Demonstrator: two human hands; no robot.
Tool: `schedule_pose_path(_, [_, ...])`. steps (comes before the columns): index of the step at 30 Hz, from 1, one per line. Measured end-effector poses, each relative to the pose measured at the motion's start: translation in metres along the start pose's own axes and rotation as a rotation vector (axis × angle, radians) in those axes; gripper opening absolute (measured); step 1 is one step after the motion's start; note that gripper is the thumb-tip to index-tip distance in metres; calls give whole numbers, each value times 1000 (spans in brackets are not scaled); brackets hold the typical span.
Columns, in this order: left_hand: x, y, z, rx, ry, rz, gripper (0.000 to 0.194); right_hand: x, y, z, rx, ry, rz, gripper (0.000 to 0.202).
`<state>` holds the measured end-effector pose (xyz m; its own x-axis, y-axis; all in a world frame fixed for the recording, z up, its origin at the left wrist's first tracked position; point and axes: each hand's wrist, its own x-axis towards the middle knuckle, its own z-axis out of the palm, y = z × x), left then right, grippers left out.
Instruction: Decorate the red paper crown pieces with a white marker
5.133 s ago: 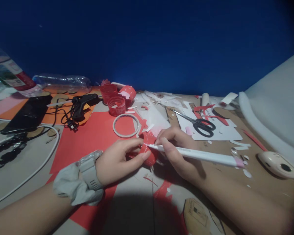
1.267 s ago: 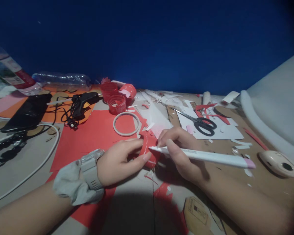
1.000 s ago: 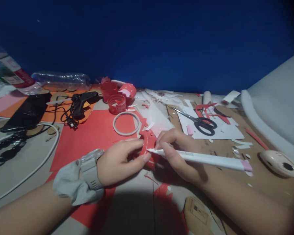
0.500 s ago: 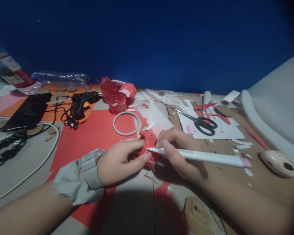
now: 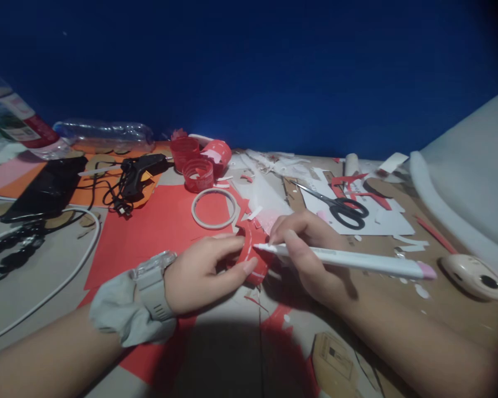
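My left hand [image 5: 199,273], with a grey watch and a scrunchie at the wrist, grips a small red paper-covered round piece [image 5: 254,255] between thumb and fingers on the table. My right hand [image 5: 311,251] holds a long white pen [image 5: 357,261] with a pink end cap; its tip touches the red piece, which bears thin white drawn lines. Both hands rest low over a red paper sheet [image 5: 157,224].
A white tape ring [image 5: 214,208] lies behind my hands. Red cut cups [image 5: 199,160], a black glue gun [image 5: 139,168], black-handled scissors [image 5: 340,207], plastic bottles [image 5: 103,134], white cable [image 5: 66,276], a round cream device [image 5: 475,275], and many paper scraps surround them.
The pen tip has shifted in small strokes across the red piece, and its pink end swung slightly right. My left hand has kept its grip in place.
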<state>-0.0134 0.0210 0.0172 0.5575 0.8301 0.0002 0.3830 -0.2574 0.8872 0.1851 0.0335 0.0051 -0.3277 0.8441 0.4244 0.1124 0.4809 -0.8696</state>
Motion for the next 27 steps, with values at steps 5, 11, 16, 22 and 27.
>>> schedule_pose_path(5, [0, 0, 1, -57, -8, -17, 23, 0, -1, 0, 5, -56, 24, 27])
schedule_pose_path(11, [-1, 1, 0, 41, 26, 37, 27, -1, 0, -2, 2, -50, -15, 26])
schedule_pose_path(16, [0, -1, 1, 57, 27, 55, 24, -2, 0, -3, 16, -97, -44, 21])
schedule_pose_path(22, [0, 0, 0, 79, 13, 50, 17, 2, -6, -2, -27, -128, -45, 20])
schedule_pose_path(27, [0, 0, 0, 47, 9, 27, 21, 2, -8, -1, -85, -129, -16, 17])
